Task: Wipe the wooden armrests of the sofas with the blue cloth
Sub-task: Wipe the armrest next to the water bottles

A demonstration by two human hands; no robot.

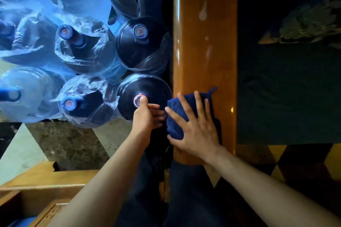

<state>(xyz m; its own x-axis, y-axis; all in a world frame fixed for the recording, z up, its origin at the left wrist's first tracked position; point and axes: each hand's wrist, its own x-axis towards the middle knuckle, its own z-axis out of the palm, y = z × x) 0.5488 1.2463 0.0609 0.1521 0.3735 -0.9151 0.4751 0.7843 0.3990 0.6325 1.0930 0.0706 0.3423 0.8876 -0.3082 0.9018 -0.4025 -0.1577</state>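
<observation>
A glossy wooden armrest (204, 42) runs straight away from me down the middle of the view. The blue cloth (175, 127) lies bunched on its near end and hangs over its left edge. My right hand (195, 127) presses flat on the cloth with fingers spread. My left hand (147, 114) hovers just left of the armrest, fingers straight and pointing at the cloth's hanging edge, thumb up over a bottle cap. Whether those fingers touch the cloth is unclear.
Several large water bottles (142, 42) wrapped in plastic bags stand close against the armrest's left side. A dark sofa seat (287, 97) lies to the right. A wooden furniture piece (36, 186) is at the bottom left, on a patterned tile floor (70, 142).
</observation>
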